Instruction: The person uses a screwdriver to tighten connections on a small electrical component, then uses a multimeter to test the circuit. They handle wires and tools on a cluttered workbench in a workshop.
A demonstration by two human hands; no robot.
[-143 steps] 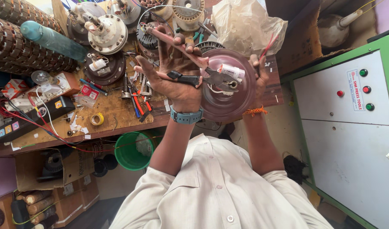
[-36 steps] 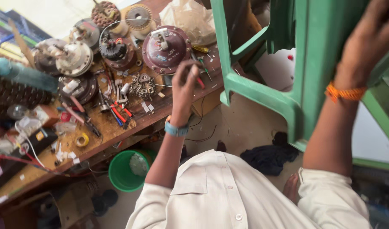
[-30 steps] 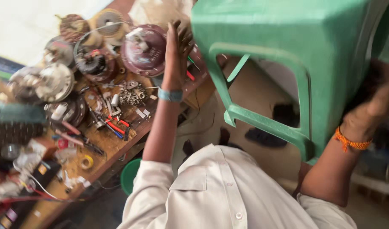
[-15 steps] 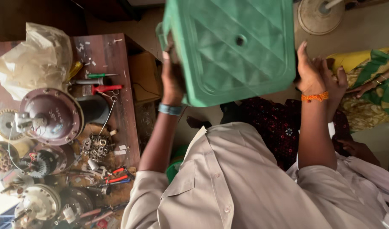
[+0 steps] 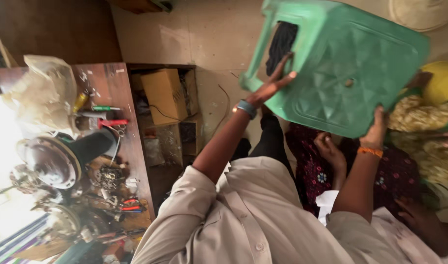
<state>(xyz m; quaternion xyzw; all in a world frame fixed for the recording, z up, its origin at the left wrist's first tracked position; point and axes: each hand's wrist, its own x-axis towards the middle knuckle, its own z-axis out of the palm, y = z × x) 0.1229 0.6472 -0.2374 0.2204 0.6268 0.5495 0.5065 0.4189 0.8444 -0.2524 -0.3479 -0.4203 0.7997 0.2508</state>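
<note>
You hold the green plastic stool (image 5: 341, 73) aloft, tilted over the floor: left hand (image 5: 270, 85) fingers spread on its side, right hand (image 5: 378, 129) gripping its edge (desk (image 5: 111, 93) well apart), balancing it.

Strong daylight floods in from the left edge and blows it out to white behind the motor (image 5: 50, 161). The floor (image 5: 204, 39) is evenly lit; the top left lies in deep shadow. Motion blur softens the bench (image 5: 111, 88) clutter, perhaps the stool (image 5: 346, 73) too.
</note>
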